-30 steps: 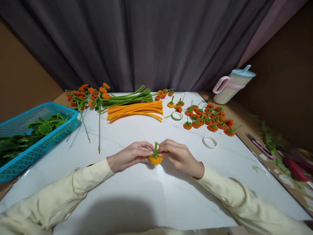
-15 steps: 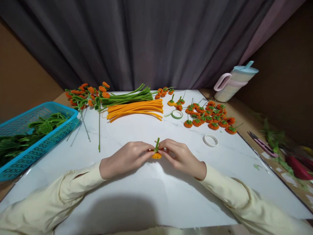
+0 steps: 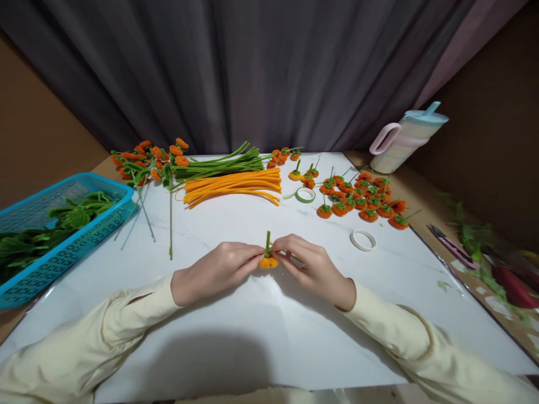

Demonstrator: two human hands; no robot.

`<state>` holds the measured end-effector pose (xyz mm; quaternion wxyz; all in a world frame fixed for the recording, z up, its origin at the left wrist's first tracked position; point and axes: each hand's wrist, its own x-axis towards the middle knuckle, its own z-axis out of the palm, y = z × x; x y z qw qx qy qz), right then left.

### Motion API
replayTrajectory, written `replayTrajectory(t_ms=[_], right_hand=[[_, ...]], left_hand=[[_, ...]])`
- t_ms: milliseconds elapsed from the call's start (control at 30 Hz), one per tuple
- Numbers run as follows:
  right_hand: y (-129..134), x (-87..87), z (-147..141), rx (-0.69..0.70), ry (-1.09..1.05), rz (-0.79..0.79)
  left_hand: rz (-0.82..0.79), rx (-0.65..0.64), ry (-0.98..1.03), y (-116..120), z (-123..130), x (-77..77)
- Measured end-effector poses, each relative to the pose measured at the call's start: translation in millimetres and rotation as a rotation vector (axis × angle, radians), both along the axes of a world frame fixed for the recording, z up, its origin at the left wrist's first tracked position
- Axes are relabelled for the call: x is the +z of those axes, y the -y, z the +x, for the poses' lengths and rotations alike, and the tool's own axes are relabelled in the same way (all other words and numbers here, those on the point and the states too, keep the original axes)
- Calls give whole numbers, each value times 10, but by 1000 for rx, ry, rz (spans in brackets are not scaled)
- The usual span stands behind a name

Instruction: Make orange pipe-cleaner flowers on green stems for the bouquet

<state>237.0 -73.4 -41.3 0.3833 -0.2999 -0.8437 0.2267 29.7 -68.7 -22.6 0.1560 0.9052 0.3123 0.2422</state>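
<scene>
A small yellow-orange flower (image 3: 268,262) with an upright green stem is held between both hands above the white table. My left hand (image 3: 223,268) pinches it from the left with thumb and forefinger. My right hand (image 3: 311,266) has its fingertips closed on its right side, near the stem base. Beyond the hands lie a bundle of orange stems (image 3: 231,188) and a bundle of green stems (image 3: 223,166). A green tape roll (image 3: 305,194) and a white ring (image 3: 363,240) rest to the right.
At left is a blue basket (image 3: 63,266) of green leaves. Orange flowers (image 3: 368,215) cluster at back right, others (image 3: 156,152) at back left. A tumbler (image 3: 400,143) stands at the far right corner. Pink-handled cutters (image 3: 457,251) lie by the right edge.
The flower has turned slightly between my fingers, and its stem now stands straighter and a little further left. Both hands keep nearly the same place.
</scene>
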Motion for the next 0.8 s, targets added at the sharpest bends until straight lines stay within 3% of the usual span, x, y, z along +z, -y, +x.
replayTrajectory(t_ms=[200,533,633,800], right_hand=[[-31,-25,44,84,-6,48],[-21,-3,64,110,-48,56],[-25,14,76,107,-38,70],[-42,54,101,75,34,10]], left_hand=[[-217,47,13,-32,1,30],[-836,95,226,-92,27,83],[-793,91,233,-90,24,67],[-466,25,142,-50,15,26]])
